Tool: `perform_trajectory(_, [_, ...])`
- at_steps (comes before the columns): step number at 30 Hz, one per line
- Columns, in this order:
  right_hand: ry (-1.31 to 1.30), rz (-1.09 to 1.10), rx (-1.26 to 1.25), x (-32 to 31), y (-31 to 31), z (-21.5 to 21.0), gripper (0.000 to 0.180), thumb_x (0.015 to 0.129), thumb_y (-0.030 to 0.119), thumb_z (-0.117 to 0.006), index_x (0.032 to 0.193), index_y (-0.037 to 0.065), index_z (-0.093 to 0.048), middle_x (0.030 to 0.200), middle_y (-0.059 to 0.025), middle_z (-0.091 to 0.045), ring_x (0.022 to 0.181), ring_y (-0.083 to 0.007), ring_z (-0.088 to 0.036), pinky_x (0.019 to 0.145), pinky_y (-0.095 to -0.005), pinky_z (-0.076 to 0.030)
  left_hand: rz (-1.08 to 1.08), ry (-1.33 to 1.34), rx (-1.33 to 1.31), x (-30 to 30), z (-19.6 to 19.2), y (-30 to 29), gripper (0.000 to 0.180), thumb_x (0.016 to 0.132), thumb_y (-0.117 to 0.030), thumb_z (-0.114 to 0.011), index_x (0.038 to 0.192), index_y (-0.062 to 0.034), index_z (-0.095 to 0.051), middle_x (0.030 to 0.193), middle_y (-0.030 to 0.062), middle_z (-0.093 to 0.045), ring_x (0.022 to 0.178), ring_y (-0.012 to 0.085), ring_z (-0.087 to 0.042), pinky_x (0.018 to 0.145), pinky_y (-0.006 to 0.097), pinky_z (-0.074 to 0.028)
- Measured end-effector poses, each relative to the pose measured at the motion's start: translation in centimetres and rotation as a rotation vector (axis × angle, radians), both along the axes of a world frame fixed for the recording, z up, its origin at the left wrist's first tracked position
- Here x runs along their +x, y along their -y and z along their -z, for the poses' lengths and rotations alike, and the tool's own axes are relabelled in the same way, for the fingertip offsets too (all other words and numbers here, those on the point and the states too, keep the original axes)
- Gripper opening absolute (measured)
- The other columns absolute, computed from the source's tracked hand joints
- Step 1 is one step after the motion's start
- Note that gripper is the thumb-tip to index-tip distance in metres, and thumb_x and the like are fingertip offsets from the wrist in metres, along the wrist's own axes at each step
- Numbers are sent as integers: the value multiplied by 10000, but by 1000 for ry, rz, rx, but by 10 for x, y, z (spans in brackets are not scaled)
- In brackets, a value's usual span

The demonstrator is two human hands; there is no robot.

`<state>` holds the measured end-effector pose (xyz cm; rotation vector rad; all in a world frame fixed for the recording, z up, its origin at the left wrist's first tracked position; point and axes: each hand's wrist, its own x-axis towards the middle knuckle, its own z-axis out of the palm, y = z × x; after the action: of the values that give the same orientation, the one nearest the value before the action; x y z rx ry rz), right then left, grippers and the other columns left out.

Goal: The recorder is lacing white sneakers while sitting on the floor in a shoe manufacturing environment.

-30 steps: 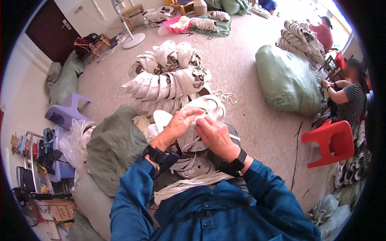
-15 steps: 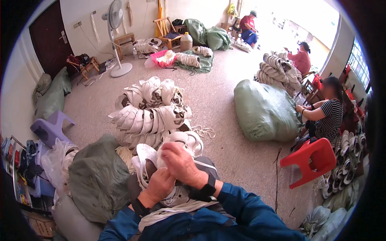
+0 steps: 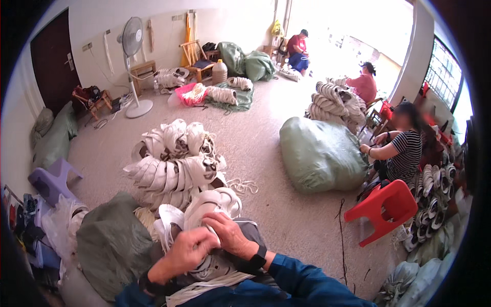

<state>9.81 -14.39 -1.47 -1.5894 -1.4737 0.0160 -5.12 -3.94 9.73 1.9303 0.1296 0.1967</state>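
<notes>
White shoe uppers [image 3: 219, 200] lie bunched across my lap. My right hand [image 3: 232, 236] grips the edge of one of them, its fingers bent over the white material. Close beside it my left hand [image 3: 185, 254] is closed in a pinch; whatever is between its fingertips is hidden or too small to make out. A bundle of pale flat laces [image 3: 204, 289] rests across my lap below the hands. Just beyond my knees, a curved row of nested white shoe uppers [image 3: 169, 171] sits on the floor.
A dark green sack [image 3: 115, 240] stands at my left, near a purple stool [image 3: 57, 180]. To the right are a big pale green sack [image 3: 322, 156], a red stool [image 3: 383, 210] and a person in a striped shirt [image 3: 404, 151]. A fan [image 3: 134, 66] stands farther back.
My left hand has drawn away from the right, down and to the left. My right hand has turned lower onto the shoe upper. The whole view has shifted slightly.
</notes>
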Motion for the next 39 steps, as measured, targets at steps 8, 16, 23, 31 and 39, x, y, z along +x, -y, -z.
perform_trajectory(8, [-178,279,278,40,-10,-41,244,855,-83,-583,1063,34,-634,953,-123,-680,890,-249,-685,789,-344,-536,-373,-99,-162,-20,48,-13,136,1003,-101,-578,1009,-18,-686,759,9,-601,608,50,-542,542,225,-439])
perform_trajectory(16, [-705,238,390,79,30,-60,232,1069,203,-470,1059,19,-610,934,-78,-680,667,-74,-569,571,-225,-455,-508,-28,107,-7,96,-41,156,942,-88,-613,995,26,-704,800,138,-690,683,216,-654,666,340,-507])
perform_trajectory(23, [-1117,270,308,92,64,5,200,1049,169,-475,1058,25,-615,875,-74,-678,671,-108,-619,560,-247,-479,-530,-5,258,7,102,-48,129,934,-103,-653,952,-6,-735,816,90,-691,685,142,-615,618,267,-463])
perform_trajectory(31, [-865,447,-137,87,98,74,201,966,78,-519,1135,10,-605,958,-47,-644,795,-97,-618,673,-254,-512,-462,27,36,43,104,-37,103,923,-38,-665,997,16,-713,848,-9,-687,710,37,-543,621,220,-443])
perform_trajectory(39, [-772,398,-181,65,100,70,199,965,60,-528,1131,-14,-609,901,-56,-668,808,-130,-643,714,-279,-525,-463,122,271,49,110,-43,104,896,-23,-671,988,13,-703,811,91,-663,691,159,-596,637,287,-471])
